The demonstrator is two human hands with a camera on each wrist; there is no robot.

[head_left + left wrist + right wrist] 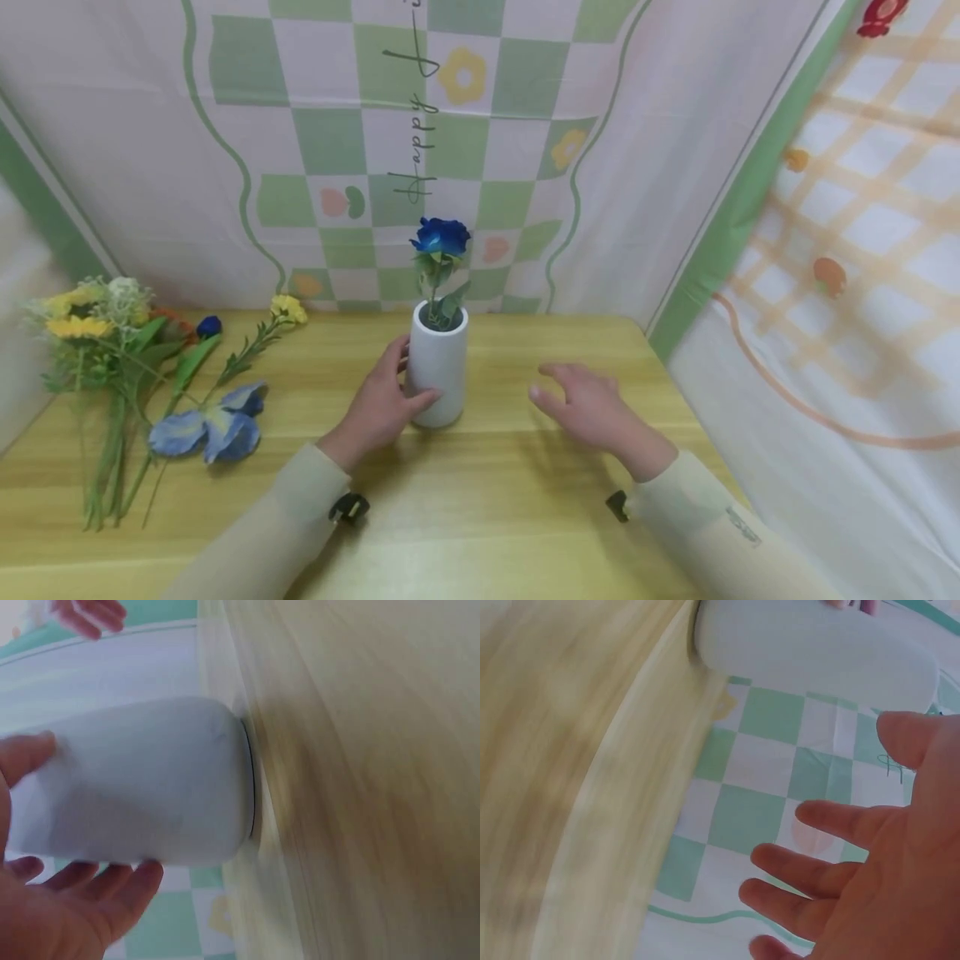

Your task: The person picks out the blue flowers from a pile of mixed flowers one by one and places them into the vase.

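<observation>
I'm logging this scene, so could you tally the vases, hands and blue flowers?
Vases: 1, the white vase
Hands: 2, the left hand gripping the vase and the right hand apart from it
Blue flowers: 3, the rose in the vase, plus a dark-blue bloom and a light-blue bloom outside it
Total: 6

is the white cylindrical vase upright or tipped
Upright: the white cylindrical vase has its mouth facing up, with a leafy blue rose rising from it.
</observation>
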